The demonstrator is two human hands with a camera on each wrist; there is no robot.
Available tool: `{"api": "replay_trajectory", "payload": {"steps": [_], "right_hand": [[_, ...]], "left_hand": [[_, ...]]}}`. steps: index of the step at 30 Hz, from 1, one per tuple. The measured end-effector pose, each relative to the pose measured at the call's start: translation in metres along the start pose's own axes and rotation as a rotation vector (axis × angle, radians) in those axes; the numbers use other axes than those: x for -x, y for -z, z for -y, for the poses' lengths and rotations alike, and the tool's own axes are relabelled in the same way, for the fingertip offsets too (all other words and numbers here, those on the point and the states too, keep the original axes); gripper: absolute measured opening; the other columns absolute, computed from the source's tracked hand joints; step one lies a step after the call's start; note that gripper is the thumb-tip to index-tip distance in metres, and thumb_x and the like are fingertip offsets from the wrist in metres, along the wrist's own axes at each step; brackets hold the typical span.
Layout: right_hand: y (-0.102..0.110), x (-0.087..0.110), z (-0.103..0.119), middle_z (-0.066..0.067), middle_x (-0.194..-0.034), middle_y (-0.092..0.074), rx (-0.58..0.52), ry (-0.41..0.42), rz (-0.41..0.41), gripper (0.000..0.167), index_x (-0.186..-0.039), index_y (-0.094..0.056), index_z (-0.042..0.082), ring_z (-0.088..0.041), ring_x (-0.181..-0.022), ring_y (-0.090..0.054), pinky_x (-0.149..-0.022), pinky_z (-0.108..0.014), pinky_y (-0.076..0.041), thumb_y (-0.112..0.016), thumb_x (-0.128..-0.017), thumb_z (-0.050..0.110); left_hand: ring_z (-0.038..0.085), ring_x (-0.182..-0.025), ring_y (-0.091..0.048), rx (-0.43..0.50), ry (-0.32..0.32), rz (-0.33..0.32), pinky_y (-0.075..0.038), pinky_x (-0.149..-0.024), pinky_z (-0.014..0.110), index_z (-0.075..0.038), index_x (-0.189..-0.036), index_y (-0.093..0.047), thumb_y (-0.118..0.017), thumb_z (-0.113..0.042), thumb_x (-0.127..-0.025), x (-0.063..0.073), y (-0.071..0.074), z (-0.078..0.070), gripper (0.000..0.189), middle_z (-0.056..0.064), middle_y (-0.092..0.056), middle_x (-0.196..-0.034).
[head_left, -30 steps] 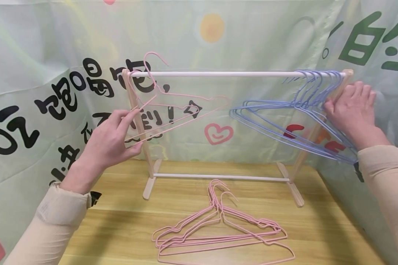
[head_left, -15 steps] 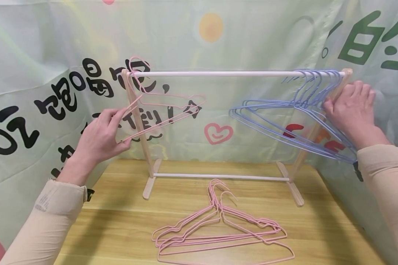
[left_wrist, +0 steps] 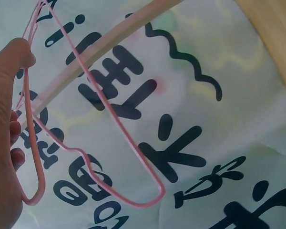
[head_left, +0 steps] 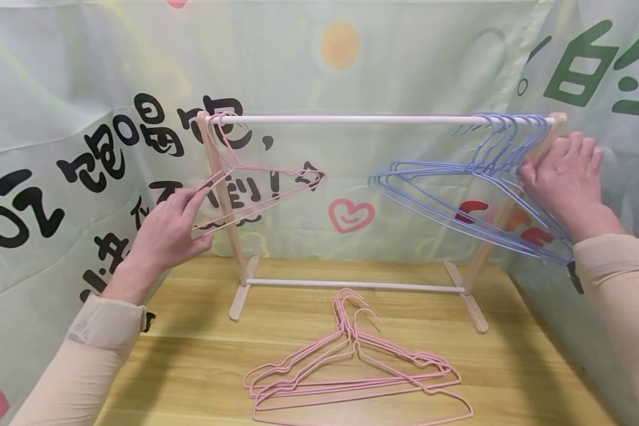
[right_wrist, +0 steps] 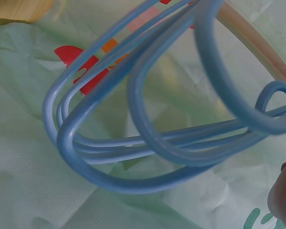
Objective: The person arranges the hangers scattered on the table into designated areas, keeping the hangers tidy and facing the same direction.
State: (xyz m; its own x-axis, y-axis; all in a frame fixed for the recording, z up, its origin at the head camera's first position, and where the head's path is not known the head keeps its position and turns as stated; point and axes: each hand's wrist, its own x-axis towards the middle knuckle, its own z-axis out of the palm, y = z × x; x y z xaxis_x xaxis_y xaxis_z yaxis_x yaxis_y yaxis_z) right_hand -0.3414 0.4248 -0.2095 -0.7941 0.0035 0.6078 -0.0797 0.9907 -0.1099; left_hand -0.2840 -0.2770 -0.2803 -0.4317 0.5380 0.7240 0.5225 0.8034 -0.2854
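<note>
My left hand [head_left: 165, 231] pinches the near side of a pink wire hanger [left_wrist: 117, 119], whose hook lies at the white top bar [head_left: 341, 119] near its left end. Another pink hanger hangs there, closely overlapping it. In the left wrist view the thumb lies against the pink wire. At the upper right, my right hand [head_left: 564, 177] grips the wooden right post of the small clothes rack [head_left: 490, 236]. Several blue hangers [head_left: 431, 168] hang bunched at the bar's right end, beside that hand. In the right wrist view, blue wire loops [right_wrist: 133, 186] fill the middle.
Several pink hangers [head_left: 346, 387] lie overlapped on the wood-grain table [head_left: 191, 355], in front of the rack. A white lower rod [head_left: 351, 285] joins the rack's feet. Printed cloth [head_left: 404, 65] surrounds the table at the back and sides.
My left hand has moved the held pink hanger left, then lowered it, so its hook came from above the bar down to it. My right hand and the blue hangers have stayed still.
</note>
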Motion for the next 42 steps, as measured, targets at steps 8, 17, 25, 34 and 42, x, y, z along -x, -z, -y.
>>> {"api": "replay_trajectory", "payload": {"steps": [8, 17, 25, 34, 42], "right_hand": [[0.001, 0.000, 0.001, -0.037, -0.100, -0.026, -0.003, -0.002, -0.002, 0.044, -0.101, -0.033, -0.019, -0.058, -0.105, -0.024, -0.095, -0.070, -0.017, -0.041, -0.097, 0.025], [0.000, 0.000, 0.002, -0.038, -0.102, -0.027, 0.000, -0.001, -0.007, 0.044, -0.101, -0.033, -0.019, -0.058, -0.105, -0.024, -0.095, -0.070, -0.017, -0.042, -0.097, 0.024], [-0.001, 0.000, 0.001, -0.037, -0.101, -0.027, 0.002, -0.003, -0.009, 0.045, -0.100, -0.033, -0.019, -0.057, -0.105, -0.024, -0.093, -0.069, -0.017, -0.041, -0.097, 0.025], [-0.002, 0.001, 0.001, -0.037, -0.100, -0.026, 0.002, -0.005, -0.006, 0.045, -0.100, -0.033, -0.018, -0.057, -0.104, -0.024, -0.093, -0.069, -0.017, -0.040, -0.097, 0.025], [-0.001, 0.000, 0.002, -0.036, -0.099, -0.026, -0.009, -0.011, -0.008, 0.046, -0.101, -0.032, -0.020, -0.057, -0.102, -0.024, -0.091, -0.070, -0.018, -0.041, -0.097, 0.026]], "left_hand": [[0.040, -0.088, -0.057, -0.025, 0.011, -0.011, -0.052, -0.069, 0.051, 0.006, -0.148, -0.048, -0.083, -0.016, -0.068, 0.007, -0.008, -0.001, 0.090, 0.027, -0.054, -0.120], [0.043, -0.091, -0.057, -0.060, 0.051, -0.055, -0.052, -0.073, 0.054, 0.007, -0.148, -0.047, -0.083, -0.009, -0.070, 0.011, -0.017, 0.000, 0.088, 0.030, -0.055, -0.126], [0.047, -0.102, -0.057, -0.078, 0.130, -0.092, -0.053, -0.088, 0.059, 0.009, -0.148, -0.045, -0.083, -0.001, -0.074, 0.016, -0.027, -0.002, 0.084, 0.031, -0.054, -0.130], [0.049, -0.114, -0.056, -0.061, 0.214, -0.109, -0.052, -0.091, 0.061, 0.007, -0.150, -0.045, -0.084, 0.002, -0.076, 0.020, -0.032, -0.009, 0.084, 0.031, -0.053, -0.136], [0.049, -0.121, -0.052, 0.017, 0.266, -0.190, -0.045, -0.103, 0.060, 0.006, -0.150, -0.046, -0.086, 0.000, -0.073, 0.021, -0.025, -0.026, 0.088, 0.028, -0.048, -0.147]]}}
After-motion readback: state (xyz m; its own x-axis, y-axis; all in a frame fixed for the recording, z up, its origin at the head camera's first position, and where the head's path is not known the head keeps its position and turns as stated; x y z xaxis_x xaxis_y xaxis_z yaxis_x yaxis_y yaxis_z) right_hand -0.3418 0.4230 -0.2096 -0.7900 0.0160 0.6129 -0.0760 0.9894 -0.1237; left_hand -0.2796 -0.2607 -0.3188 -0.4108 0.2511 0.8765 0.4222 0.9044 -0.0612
